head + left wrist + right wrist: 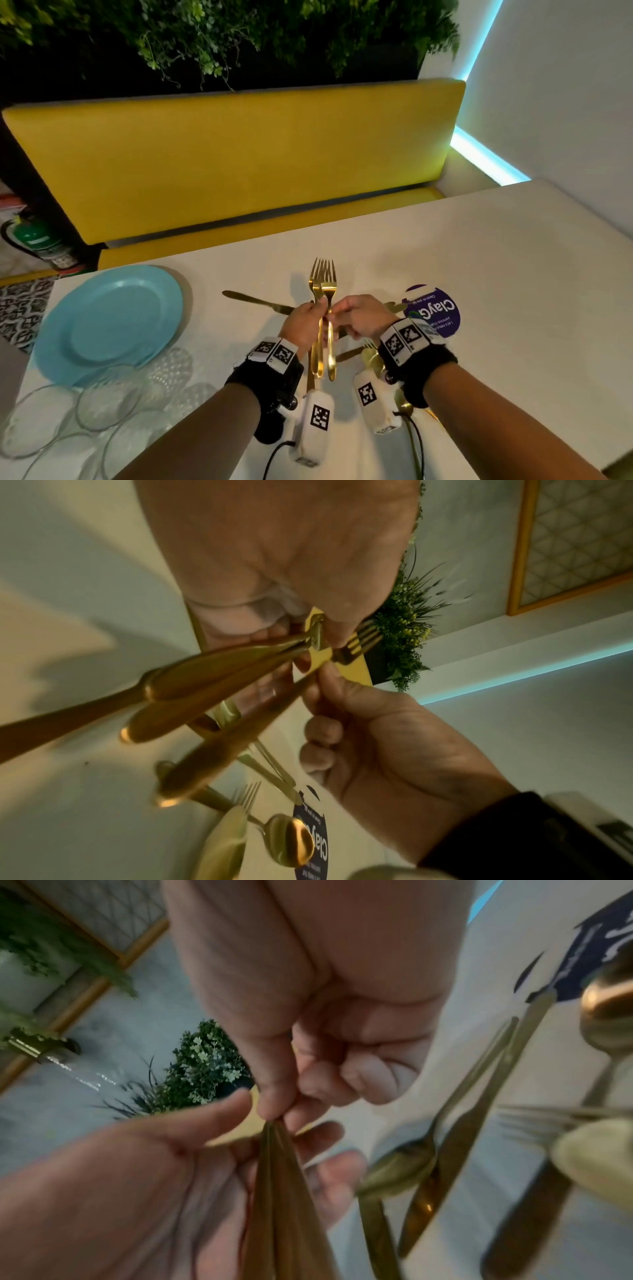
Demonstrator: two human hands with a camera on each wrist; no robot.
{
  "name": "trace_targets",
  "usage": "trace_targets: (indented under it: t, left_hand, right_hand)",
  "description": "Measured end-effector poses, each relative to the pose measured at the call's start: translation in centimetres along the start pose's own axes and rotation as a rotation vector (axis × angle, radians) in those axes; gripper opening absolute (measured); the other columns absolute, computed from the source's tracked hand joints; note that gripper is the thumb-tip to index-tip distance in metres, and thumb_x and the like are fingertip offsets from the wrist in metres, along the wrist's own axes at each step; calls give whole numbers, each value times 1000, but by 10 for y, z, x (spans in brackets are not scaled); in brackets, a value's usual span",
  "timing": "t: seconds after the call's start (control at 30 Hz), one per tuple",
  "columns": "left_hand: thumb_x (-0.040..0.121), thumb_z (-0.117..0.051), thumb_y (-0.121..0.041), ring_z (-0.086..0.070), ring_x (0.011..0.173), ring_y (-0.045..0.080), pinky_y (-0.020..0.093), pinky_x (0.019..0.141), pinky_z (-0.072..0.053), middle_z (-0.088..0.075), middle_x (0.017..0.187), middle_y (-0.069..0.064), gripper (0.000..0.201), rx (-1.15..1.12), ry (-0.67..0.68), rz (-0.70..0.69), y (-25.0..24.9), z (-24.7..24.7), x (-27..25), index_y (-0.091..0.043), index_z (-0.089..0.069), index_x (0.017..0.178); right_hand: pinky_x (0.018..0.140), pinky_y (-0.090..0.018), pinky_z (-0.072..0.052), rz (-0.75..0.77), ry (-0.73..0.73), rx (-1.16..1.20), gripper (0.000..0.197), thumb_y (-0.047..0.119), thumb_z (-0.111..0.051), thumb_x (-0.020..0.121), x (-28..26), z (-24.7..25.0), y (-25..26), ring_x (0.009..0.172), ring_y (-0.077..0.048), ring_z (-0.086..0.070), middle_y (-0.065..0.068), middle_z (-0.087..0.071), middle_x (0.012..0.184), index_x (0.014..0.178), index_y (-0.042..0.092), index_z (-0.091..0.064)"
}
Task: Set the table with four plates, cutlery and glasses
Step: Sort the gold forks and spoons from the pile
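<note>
I hold a small bundle of gold forks [323, 287] upright above the white table [479, 274], tines pointing away. My left hand [319, 305] grips the fork necks between thumb and fingers; their handles [205, 674] hang toward my wrist. My right hand [337, 312] pinches one fork of the bundle [279, 1177] from the right, its other fingers curled. A light blue plate [109, 322] lies at the table's left. Clear glasses [102, 401] stand at the near left. More gold cutlery lies under my hands: a knife [253, 301], a spoon [291, 840], a fork [548, 1118].
A round purple sticker [436, 308] is on the table just right of my right hand. A yellow bench [239, 161] runs behind the table's far edge, under a wall of plants. A green extinguisher [34, 240] stands on the floor at far left.
</note>
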State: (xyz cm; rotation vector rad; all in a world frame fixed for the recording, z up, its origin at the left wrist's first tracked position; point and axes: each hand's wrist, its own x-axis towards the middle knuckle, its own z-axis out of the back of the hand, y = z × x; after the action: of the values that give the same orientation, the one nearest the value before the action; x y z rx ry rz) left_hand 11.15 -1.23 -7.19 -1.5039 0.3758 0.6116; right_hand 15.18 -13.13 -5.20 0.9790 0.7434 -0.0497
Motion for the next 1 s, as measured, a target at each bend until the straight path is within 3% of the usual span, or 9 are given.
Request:
trace_targets:
  t: [0.1, 0.2, 0.33, 0.4, 0.47, 0.57, 0.63, 0.83, 1.0]
  left_hand:
    - [96, -46, -33, -67, 84, 34, 45, 87, -55, -69, 92, 18, 29, 93, 28, 5, 10, 0, -5, -12, -62, 86]
    - [96, -46, -27, -68, 77, 29, 35, 68, -57, -68, 100, 18, 21, 88, 27, 49, 18, 2, -14, -11, -59, 94]
    - [99, -41, -24, -64, 69, 22, 25, 50, -50, -65, 94, 15, 23, 105, 11, 81, 28, 4, -21, -8, -57, 101]
    - [98, -42, -20, -58, 61, 20, 24, 49, -45, -62, 81, 13, 19, 28, 37, 114, 30, 4, -24, -6, -55, 98]
    - [99, -40, -20, -53, 56, 18, 26, 52, -42, -58, 70, 9, 19, -2, 50, 117, 30, 4, -27, -6, -53, 96]
    - [101, -37, -25, -53, 58, 16, 23, 54, -43, -58, 72, 7, 26, 52, 27, 87, 30, 3, -29, -5, -53, 102]
    - [101, -37, -26, -51, 56, 15, 22, 52, -43, -56, 70, 7, 27, 30, 22, 83, 29, 1, -28, -4, -53, 104]
    - [99, -39, -27, -49, 56, 14, 24, 53, -45, -56, 72, 6, 24, 13, -12, 93, 27, -12, -21, -7, -53, 102]
    - [99, -41, -26, -50, 57, 14, 24, 56, -47, -57, 74, 5, 22, 20, -38, 90, 25, -25, -12, -10, -54, 104]
  right_hand:
    - [38, -10, -40, -15, -41, 95, 12, -1, -60, 87, -10, -19, -8, 34, 3, -51, -2, -57, 64, 78, 8, -59]
    - [55, -15, -53, 3, -152, 41, 5, 4, -65, 84, -15, -37, -19, 55, -3, -62, 1, -64, 70, 88, 3, -66]
    - [62, -10, -49, 10, -186, -69, 3, 16, -65, 86, -26, -50, -29, 66, 1, -62, 9, -66, 72, 86, 15, -68]
    - [63, -10, -42, 13, -249, -133, 4, 16, -64, 86, -31, -42, -33, 80, -4, -58, 9, -62, 83, 85, 20, -65]
    - [76, -18, -47, -8, -311, -235, 8, 19, -63, 86, -37, -20, -38, 91, -11, -57, 4, -62, 97, 93, 18, -67]
    - [93, -28, -48, -86, -410, -485, 20, 26, -59, 88, -44, 23, -56, 103, -19, -61, -1, -67, 108, 102, 15, -68]
    - [91, -25, -45, -156, -438, -539, 19, 24, -59, 89, -47, 48, -77, 107, -19, -59, -2, -65, 114, 105, 18, -67]
    - [102, -24, -40, -200, -239, -761, 29, 29, -58, 91, -48, 61, -116, 116, -15, -55, 1, -61, 125, 117, 19, -63]
    - [91, -16, -36, -98, -160, -734, 28, 26, -57, 91, -44, 56, -117, 113, -15, -57, 0, -65, 119, 115, 14, -66]
